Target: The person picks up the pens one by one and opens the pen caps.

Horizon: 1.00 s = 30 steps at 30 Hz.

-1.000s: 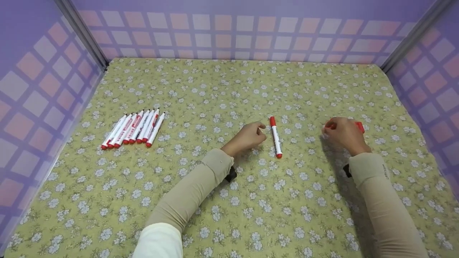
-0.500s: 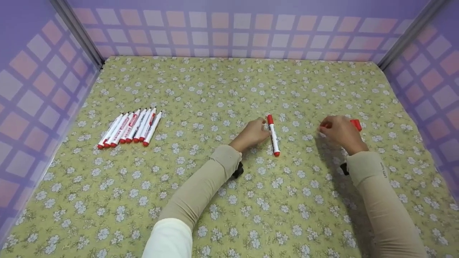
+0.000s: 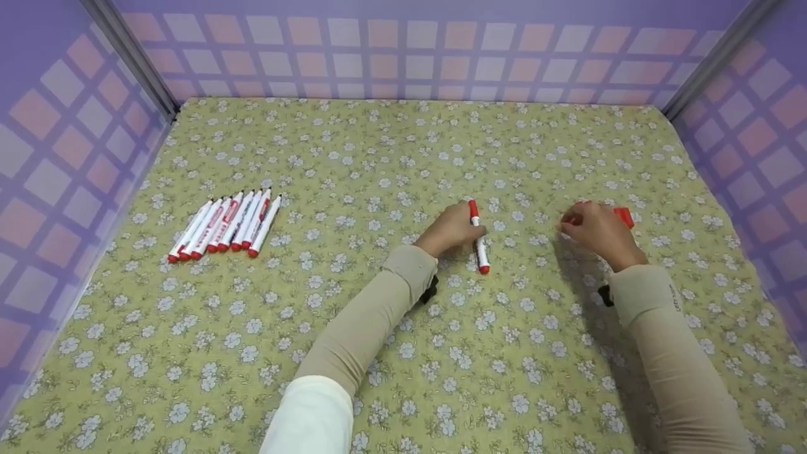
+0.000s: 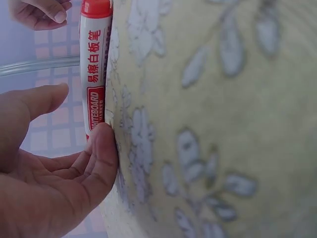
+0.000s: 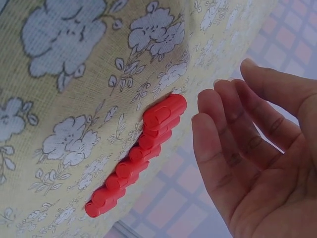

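A red-capped whiteboard marker point(image 3: 482, 254) lies on the cloth, its printed white barrel point(image 4: 94, 59) large in the left wrist view. My left hand point(image 3: 452, 230) is right at it: the fingers reach the marker's side, while the thumb point(image 4: 47, 99) stands off from the barrel with a gap. Over on the right, my right hand point(image 3: 597, 232) hovers by a row of red marker caps point(image 5: 133, 158), which it mostly hides in the head view. Its fingers point(image 5: 208, 148) are loosely bent, thumb apart, with nothing between them.
Several uncapped markers point(image 3: 224, 224) with dark tips lie side by side on the left. A flowered yellow-green cloth point(image 3: 378, 151) covers the table. Purple checked panels point(image 3: 403, 57) stand along the back and both sides.
My left hand has moved right, from beside the capped marker to reaching it. The right hand has lifted slightly from the caps and stays near them. The markers have not been moved.
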Tool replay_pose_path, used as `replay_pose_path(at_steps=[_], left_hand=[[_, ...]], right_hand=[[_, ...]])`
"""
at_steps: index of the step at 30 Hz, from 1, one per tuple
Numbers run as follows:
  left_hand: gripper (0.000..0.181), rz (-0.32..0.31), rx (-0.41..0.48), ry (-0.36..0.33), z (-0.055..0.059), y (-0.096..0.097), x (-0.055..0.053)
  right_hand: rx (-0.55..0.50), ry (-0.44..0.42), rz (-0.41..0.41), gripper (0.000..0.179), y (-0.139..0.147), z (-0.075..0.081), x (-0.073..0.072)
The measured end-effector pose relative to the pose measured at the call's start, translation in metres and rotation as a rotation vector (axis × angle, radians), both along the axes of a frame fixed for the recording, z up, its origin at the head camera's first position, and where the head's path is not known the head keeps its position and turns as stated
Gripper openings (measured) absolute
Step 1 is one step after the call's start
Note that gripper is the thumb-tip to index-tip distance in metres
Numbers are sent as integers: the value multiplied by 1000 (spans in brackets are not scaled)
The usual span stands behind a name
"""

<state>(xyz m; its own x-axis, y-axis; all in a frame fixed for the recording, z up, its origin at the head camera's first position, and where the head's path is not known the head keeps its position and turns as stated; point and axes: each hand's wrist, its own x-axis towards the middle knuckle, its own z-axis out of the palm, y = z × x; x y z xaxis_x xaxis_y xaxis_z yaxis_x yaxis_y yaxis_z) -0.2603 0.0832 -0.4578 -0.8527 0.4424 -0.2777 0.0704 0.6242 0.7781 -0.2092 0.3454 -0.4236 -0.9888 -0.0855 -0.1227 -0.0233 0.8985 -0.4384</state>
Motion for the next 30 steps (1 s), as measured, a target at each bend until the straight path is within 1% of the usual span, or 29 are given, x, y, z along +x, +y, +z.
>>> replay_pose_path(at_steps=[2,6,11,13,17,22,24,30], left_hand=[[26,-2,-19,0,2,2,-1],[31,-2,-70,23,5,7,-2],[28,32,-106,18,4,13,-3],[29,28,-118,32,4,14,-4],[36,-6,-130,96,6,16,-3],[34,-8,-117,139,7,17,-2],[34,-3,-125,135,6,19,-2],[39,19,-176,94,5,22,-4]], right_hand=[[2,-1,0,22,0,0,-1],[23,-2,-2,24,-2,-2,-1],[13,-52,-14,29,-4,-4,0],[5,-70,-18,30,-4,-3,1],[31,-67,-19,31,-5,-2,-1],[50,-72,-26,35,-6,-1,-5],[41,-85,-27,37,-6,-1,-5],[11,-127,-33,40,-9,-4,-6]])
